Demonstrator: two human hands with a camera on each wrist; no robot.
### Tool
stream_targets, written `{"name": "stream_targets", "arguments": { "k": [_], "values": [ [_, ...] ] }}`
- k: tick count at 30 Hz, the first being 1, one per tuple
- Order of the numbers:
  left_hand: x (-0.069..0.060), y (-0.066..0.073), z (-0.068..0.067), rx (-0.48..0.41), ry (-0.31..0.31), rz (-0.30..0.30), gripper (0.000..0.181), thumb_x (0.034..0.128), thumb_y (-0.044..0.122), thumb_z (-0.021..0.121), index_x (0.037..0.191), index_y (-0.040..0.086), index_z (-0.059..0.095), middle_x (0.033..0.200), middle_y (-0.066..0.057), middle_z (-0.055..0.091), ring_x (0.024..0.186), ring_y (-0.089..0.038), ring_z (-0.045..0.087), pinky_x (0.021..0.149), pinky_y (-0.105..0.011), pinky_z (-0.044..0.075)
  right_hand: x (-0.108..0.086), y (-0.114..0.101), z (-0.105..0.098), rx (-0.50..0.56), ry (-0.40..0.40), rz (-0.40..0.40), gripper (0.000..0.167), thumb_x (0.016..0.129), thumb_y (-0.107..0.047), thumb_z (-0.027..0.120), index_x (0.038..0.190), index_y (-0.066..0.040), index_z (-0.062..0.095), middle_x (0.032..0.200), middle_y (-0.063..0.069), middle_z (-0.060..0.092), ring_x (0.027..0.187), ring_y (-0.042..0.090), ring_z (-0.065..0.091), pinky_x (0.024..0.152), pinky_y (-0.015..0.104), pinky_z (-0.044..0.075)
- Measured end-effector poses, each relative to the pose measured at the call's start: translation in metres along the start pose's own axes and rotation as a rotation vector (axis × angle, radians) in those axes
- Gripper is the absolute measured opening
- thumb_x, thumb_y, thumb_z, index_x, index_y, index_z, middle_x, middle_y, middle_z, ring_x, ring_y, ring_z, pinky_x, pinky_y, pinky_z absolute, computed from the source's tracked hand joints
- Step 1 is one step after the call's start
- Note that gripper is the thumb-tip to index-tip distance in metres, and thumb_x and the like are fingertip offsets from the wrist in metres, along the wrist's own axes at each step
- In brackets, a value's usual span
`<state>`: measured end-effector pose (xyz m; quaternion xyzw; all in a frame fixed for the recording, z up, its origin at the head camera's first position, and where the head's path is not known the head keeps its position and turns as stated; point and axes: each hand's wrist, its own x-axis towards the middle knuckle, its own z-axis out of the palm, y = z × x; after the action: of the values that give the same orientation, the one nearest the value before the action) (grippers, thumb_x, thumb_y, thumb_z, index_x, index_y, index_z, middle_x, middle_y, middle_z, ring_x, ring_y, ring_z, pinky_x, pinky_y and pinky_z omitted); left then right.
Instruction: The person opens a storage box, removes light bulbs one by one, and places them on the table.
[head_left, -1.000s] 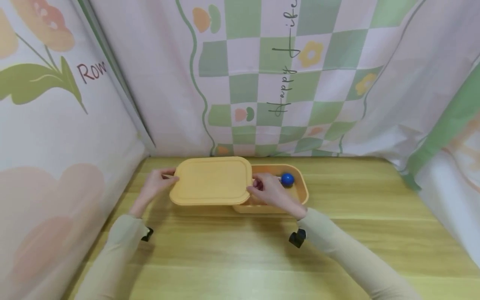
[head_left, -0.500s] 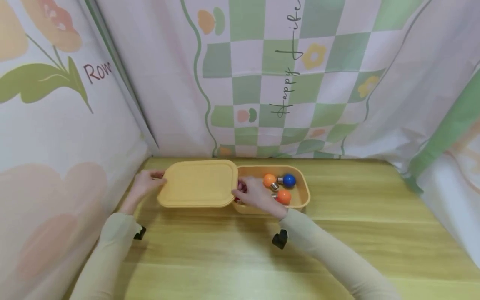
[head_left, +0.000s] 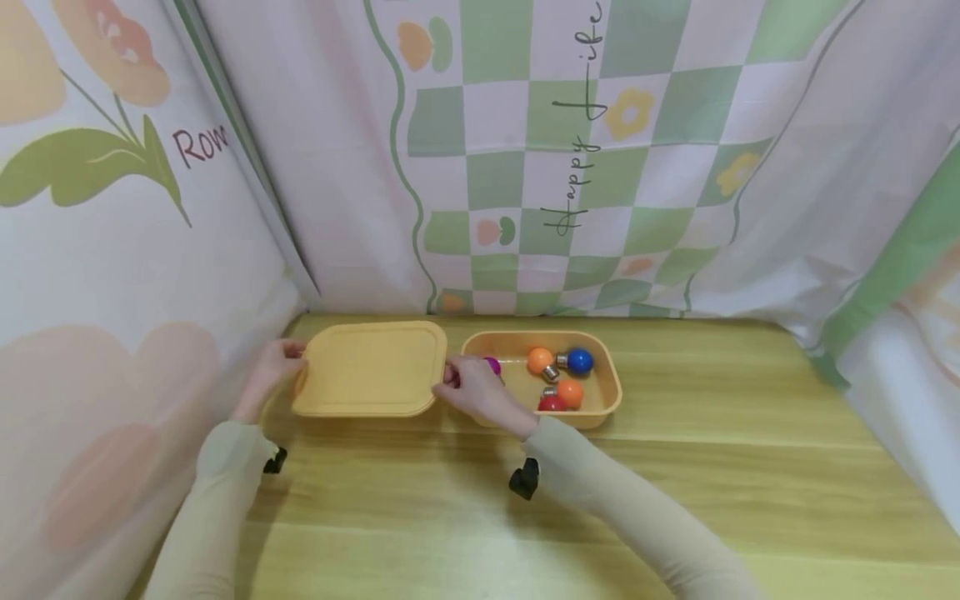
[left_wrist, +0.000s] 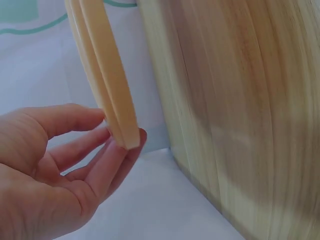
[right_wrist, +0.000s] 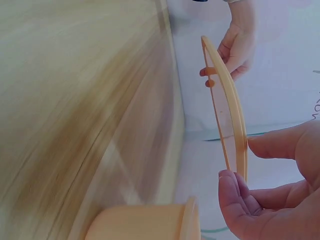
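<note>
Both hands hold a flat yellow lid (head_left: 369,369) above the table, left of its box. My left hand (head_left: 269,377) pinches the lid's left end, thumb on top and fingers beneath, as the left wrist view shows. The right hand (head_left: 480,389) pinches the opposite end between thumb and fingers. Beside it stands the uncovered yellow box (head_left: 611,387). Inside lie a blue bulb (head_left: 580,361), an orange bulb (head_left: 539,360), a second orange bulb (head_left: 570,393), a red bulb (head_left: 552,403) and a purple bulb (head_left: 492,365). My right hand and forearm hide the box's near left part.
The box and lid are at the back of a wooden table (head_left: 420,508). A patterned curtain (head_left: 495,175) hangs behind the table's far edge, and a flowered cloth wall (head_left: 112,275) borders its left side.
Both hands have carried the lid leftward off the box, which stays in place. The bulbs inside have come into view.
</note>
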<state>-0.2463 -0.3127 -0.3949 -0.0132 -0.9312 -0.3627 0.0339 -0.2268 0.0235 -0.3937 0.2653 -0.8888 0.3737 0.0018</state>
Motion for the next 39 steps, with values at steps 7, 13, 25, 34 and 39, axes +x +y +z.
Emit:
{"name": "stream_targets", "arguments": {
  "k": [7,13,25,34,39],
  "values": [
    [-0.005,-0.002,-0.006,-0.017,-0.007,-0.081,0.055,0.0654,-0.006,0.046,0.117,-0.02,0.059,0.108,-0.037,0.064,0.086,-0.035,0.065,0.054,-0.026,0.054,0.002,-0.008,0.013,0.054,-0.023,-0.024,0.01,0.084,-0.005,0.068,0.084,0.001,0.059,0.073,0.003,0.055,0.065,0.007,0.044,0.058,0.014,0.035],
    [-0.007,-0.008,-0.004,0.026,0.005,-0.098,0.053,0.0635,-0.009,0.042,0.111,-0.019,0.063,0.093,-0.033,0.067,0.066,-0.026,0.061,0.048,-0.029,0.05,0.002,-0.008,0.03,0.059,-0.055,-0.011,0.014,0.084,-0.005,0.069,0.088,0.004,0.06,0.079,0.015,0.062,0.065,0.008,0.044,0.057,0.013,0.034],
    [-0.002,-0.024,-0.002,0.205,-0.001,-0.133,0.049,0.07,-0.004,0.044,0.113,-0.016,0.065,0.114,-0.035,0.066,0.1,-0.045,0.063,0.085,-0.05,0.058,0.011,-0.009,0.05,0.05,-0.121,0.122,0.02,0.086,-0.01,0.071,0.103,0.0,0.066,0.088,0.013,0.068,0.068,0.011,0.053,0.057,0.016,0.045],
    [0.004,-0.036,0.006,0.196,0.045,-0.13,0.046,0.071,-0.005,0.046,0.111,-0.019,0.064,0.108,-0.036,0.066,0.101,-0.049,0.062,0.092,-0.054,0.055,0.021,-0.003,0.069,0.046,-0.118,0.207,0.016,0.084,-0.009,0.069,0.097,0.001,0.069,0.078,0.009,0.067,0.058,0.01,0.049,0.05,0.017,0.042],
    [0.008,-0.042,0.01,0.226,0.064,-0.124,0.045,0.0734,-0.002,0.046,0.112,-0.018,0.064,0.114,-0.037,0.064,0.11,-0.053,0.058,0.099,-0.057,0.05,0.026,-0.005,0.072,0.04,-0.121,0.258,0.018,0.086,-0.011,0.068,0.098,0.001,0.069,0.081,0.01,0.067,0.06,0.012,0.051,0.051,0.019,0.044]
  ]
}}
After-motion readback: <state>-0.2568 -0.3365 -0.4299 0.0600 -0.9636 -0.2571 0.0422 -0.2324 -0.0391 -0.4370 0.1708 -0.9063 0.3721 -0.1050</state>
